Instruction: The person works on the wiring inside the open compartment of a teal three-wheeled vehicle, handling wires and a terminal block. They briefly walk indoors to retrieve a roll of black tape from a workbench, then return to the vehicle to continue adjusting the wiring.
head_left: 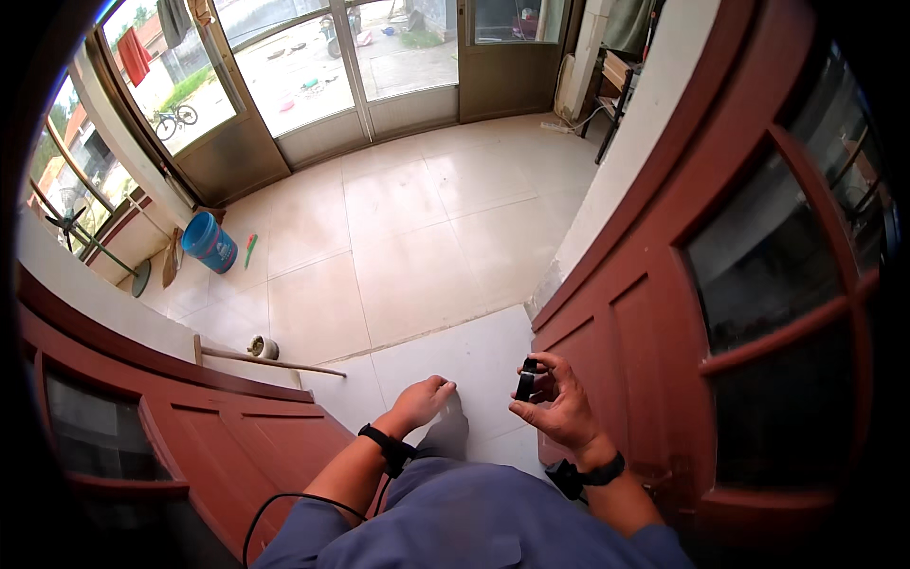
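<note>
My right hand [557, 406] is raised in front of the right door leaf, thumb and fingers pinching a small black object [526, 381]. The object looks short and blocky, with a glossy face; its exact kind does not show. Lower and to the left, my left hand [422, 402] hangs over the pale floor tiles, its fingers curled together and nothing visible in them. A black strap [387, 449] is round my left wrist, and another strap [604, 469] with a black box beside it is round my right.
Red wooden door leaves with glass panes, the left leaf [218, 427] and the right leaf [616, 351], flank me. A stick [275, 360] juts from the left beside a small white pot [263, 348]. Farther off are a blue bucket [209, 243], a green-and-red item [250, 250] and glazed doors [294, 76].
</note>
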The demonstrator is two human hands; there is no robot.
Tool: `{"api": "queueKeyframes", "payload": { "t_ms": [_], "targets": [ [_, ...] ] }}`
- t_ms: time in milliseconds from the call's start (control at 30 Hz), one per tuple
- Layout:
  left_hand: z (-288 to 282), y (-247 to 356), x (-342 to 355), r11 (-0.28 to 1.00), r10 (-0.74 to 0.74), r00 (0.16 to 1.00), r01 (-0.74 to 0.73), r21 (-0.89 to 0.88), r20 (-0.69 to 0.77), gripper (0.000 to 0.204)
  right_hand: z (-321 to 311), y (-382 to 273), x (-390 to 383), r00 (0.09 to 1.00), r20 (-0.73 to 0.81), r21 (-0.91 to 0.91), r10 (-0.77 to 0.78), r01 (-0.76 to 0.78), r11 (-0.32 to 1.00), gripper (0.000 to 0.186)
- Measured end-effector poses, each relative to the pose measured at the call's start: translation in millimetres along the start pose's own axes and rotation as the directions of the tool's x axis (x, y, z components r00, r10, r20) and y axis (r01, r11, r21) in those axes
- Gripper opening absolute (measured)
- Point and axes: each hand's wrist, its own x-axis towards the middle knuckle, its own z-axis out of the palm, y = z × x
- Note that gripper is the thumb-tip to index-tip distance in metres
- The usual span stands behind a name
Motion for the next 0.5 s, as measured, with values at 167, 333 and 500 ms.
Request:
{"api": "queueKeyframes", "payload": {
  "t_ms": [167,333,500],
  "targets": [
    [-118,-18,78,0.984,-0.173,0.985,0.173,-0.042,0.012,0.057,-7,13,147,0.997,0.003,0.032,0.075,-0.075,0.997,0.068],
    [-221,-53,137,0.928,-0.287,0.945,0.234,-0.289,-0.157,0.05,-3,19,284,0.993,0.002,-0.019,0.121,-0.121,0.992,0.066],
    [-295,-90,218,0.878,-0.398,0.885,0.292,-0.379,-0.241,0.046,5,41,441,0.972,0.088,0.059,0.216,-0.221,0.973,0.066]
  ]
}}
